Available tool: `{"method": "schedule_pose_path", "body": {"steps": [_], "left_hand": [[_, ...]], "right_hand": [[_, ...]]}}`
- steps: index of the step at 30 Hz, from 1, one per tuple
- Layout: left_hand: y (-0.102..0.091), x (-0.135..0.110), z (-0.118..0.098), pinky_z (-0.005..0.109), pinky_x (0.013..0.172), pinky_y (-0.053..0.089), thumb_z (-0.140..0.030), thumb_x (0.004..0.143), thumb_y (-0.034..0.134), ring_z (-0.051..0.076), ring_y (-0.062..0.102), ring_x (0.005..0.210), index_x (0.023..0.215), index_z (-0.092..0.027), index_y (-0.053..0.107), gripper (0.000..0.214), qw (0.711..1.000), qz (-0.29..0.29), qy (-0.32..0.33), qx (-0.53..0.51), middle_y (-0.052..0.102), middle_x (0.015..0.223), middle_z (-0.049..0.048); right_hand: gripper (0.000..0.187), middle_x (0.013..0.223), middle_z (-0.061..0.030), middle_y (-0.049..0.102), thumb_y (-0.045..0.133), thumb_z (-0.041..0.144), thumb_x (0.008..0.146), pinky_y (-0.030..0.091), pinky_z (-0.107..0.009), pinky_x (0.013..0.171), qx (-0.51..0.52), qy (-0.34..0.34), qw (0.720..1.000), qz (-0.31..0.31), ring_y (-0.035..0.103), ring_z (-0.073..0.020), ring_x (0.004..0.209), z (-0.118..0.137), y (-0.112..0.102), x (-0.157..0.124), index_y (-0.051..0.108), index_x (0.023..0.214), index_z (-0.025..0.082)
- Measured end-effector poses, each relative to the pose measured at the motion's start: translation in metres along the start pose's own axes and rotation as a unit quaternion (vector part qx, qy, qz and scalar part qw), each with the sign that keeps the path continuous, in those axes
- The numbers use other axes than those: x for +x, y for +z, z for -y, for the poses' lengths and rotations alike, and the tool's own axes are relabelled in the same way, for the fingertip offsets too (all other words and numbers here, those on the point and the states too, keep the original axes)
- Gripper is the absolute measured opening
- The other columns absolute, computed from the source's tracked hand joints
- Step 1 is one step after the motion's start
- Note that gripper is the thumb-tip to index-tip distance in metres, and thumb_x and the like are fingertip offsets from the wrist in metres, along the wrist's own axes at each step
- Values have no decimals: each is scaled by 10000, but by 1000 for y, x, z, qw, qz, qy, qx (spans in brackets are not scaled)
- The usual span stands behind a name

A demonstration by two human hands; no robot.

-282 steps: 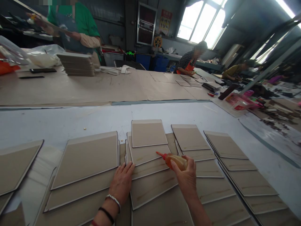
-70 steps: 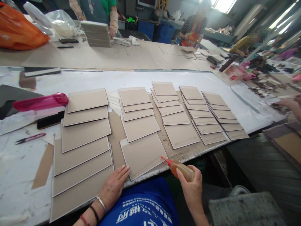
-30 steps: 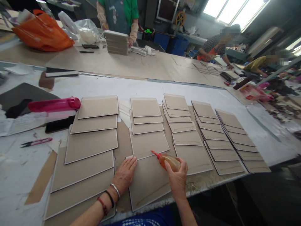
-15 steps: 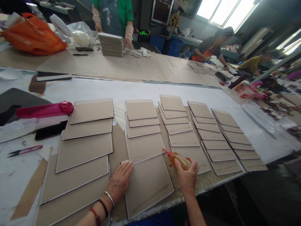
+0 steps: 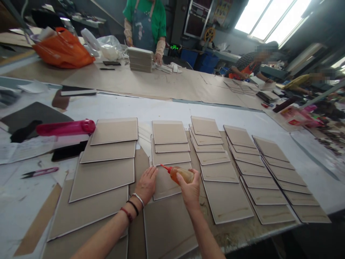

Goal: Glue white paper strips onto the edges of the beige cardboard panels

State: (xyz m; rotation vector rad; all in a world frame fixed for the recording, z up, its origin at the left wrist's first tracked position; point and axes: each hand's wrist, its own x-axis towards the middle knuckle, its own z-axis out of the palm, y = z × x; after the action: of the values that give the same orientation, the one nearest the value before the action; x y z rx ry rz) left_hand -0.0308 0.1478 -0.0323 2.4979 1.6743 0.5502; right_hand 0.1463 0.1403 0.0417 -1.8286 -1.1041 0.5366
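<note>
A squeeze bottle [image 5: 182, 175] tilts over the 2nd column from the left of overlapping panels [image 5: 170, 132], inward from the bench's [image 5: 167, 108] near edge, wrapped in the right hand [image 5: 191, 190]. The left hand [image 5: 147, 183], fingers extended and grasping nothing, lies flat just beside the nozzle [image 5: 165, 167]. Too hard a squeeze could leave a blob; a sliding palm or sleeve could smear brownish streaks [image 5: 234, 212] or jog the panels askew.

Five columns of boards [image 5: 169, 132] run back from the table's [image 5: 129, 106] near edge; at them, two hands [image 5: 147, 183], one bottle [image 5: 183, 175], three bracelets [image 5: 126, 214]. Toward the left edge: one snips [image 5: 40, 172], one pink case [image 5: 66, 127]. Farther back: one orange bag [image 5: 64, 48], at least three people [image 5: 145, 21].
</note>
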Motion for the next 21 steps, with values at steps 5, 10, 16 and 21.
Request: {"method": "schedule_pose_path", "body": {"steps": [5, 10, 16, 21], "left_hand": [[9, 12, 11, 388, 966, 425, -30, 781, 339, 227, 492, 1153, 1160, -114, 531, 433, 999, 27, -15, 10, 568, 1207, 133], [6, 12, 10, 387, 981, 402, -40, 794, 335, 233, 492, 1152, 1157, -93, 533, 417, 999, 45, -17, 16, 567, 1213, 128], [8, 11, 11, 408, 999, 376, -33, 760, 355, 239, 487, 1158, 1164, -82, 527, 442, 998, 50, -20, 18, 542, 1240, 139], [10, 9, 13, 398, 993, 384, -46, 761, 354, 233, 488, 1159, 1158, -106, 537, 441, 999, 43, -11, 19, 545, 1242, 121]], "right_hand": [[402, 991, -59, 478, 627, 367, 644, 405, -328, 811, -20, -14, 1000, 17, 494, -209, 921, 9, 31, 4, 457, 968, 200], [410, 980, -61, 473, 617, 390, 647, 401, -333, 801, -45, -14, 999, 20, 496, -215, 904, 7, 36, 6, 461, 974, 198], [434, 973, -70, 469, 610, 422, 650, 394, -350, 796, -81, -27, 996, -31, 489, -223, 885, -3, 17, 20, 471, 988, 187], [449, 956, -68, 460, 625, 418, 644, 394, -362, 792, -103, -24, 992, -73, 467, -232, 887, -20, -4, 38, 468, 999, 192]]}}
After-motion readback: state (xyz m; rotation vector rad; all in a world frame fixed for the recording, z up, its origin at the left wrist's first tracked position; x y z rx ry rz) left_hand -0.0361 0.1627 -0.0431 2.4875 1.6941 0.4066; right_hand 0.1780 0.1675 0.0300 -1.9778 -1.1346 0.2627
